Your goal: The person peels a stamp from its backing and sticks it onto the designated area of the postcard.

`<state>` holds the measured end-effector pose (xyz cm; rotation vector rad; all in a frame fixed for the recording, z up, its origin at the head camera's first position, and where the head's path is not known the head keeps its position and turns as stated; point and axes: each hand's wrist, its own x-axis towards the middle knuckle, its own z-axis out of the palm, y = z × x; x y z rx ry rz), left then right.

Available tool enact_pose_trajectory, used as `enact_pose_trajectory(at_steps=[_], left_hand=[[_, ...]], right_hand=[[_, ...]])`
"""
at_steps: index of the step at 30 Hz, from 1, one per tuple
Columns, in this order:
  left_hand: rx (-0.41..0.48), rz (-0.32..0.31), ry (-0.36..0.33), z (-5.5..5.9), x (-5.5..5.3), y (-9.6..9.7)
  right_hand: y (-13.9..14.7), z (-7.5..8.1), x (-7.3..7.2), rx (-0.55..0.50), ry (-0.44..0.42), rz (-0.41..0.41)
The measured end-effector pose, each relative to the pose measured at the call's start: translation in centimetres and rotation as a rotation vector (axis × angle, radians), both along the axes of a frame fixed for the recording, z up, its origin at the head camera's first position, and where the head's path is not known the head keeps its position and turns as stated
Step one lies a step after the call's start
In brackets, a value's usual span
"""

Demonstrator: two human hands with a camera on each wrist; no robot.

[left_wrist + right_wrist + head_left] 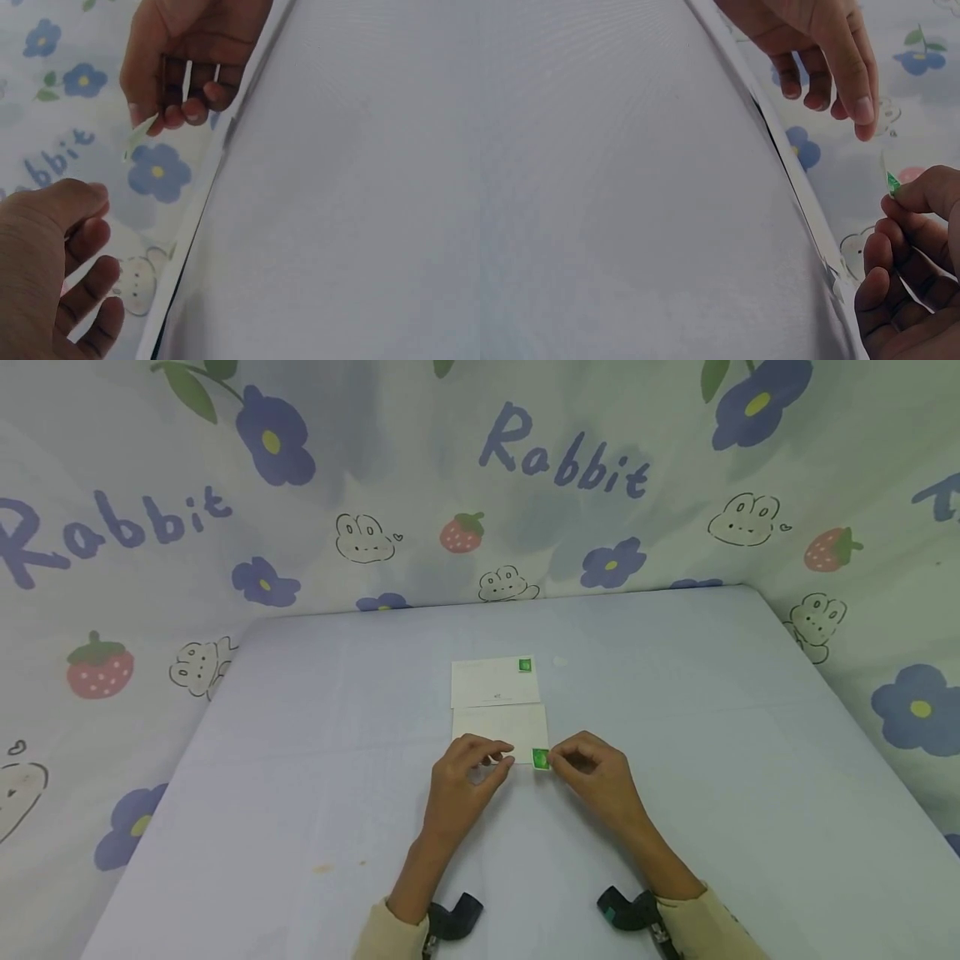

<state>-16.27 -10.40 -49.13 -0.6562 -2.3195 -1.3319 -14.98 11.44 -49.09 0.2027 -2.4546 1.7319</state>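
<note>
My right hand (603, 777) pinches a small green stamp (540, 759) by its right edge, between thumb and forefinger. In the right wrist view the stamp (893, 184) appears nearly edge-on at those fingertips. Left of it, my left hand (463, 789) holds nothing; its thumb and fingers are loosely bent and apart from the stamp. Both hands are over the near side of a plain white envelope (495, 722), whose lower edge they partly cover. Directly behind it lies another white envelope (491, 683), with a green stamp (525, 665) at its top right corner.
The envelopes lie on a white-covered table (337, 718). A cloth printed with rabbits, flowers and strawberries (420, 468) hangs behind and along the sides. Dark wrist-worn devices (457, 917) sit at both sleeves. A small yellowish mark (322, 868) shows on the table cover.
</note>
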Motion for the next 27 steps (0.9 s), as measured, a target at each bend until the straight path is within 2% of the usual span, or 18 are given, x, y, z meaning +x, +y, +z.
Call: enact_pose_trajectory(at_steps=[8, 17, 27], left_hand=[[-0.011, 0.041, -0.080, 0.09, -0.20, -0.42], [-0.015, 0.036, -0.069, -0.09, -0.36, -0.66], [-0.028, 0.075, -0.069, -0.15, -0.63, -0.94]], right_hand=[[-0.16, -0.20, -0.03, 0.062, 0.024, -0.019], [-0.28, -0.25, -0.10, 0.071, 0.053, -0.024], [-0.19, -0.47, -0.31, 0.077, 0.084, -0.017]])
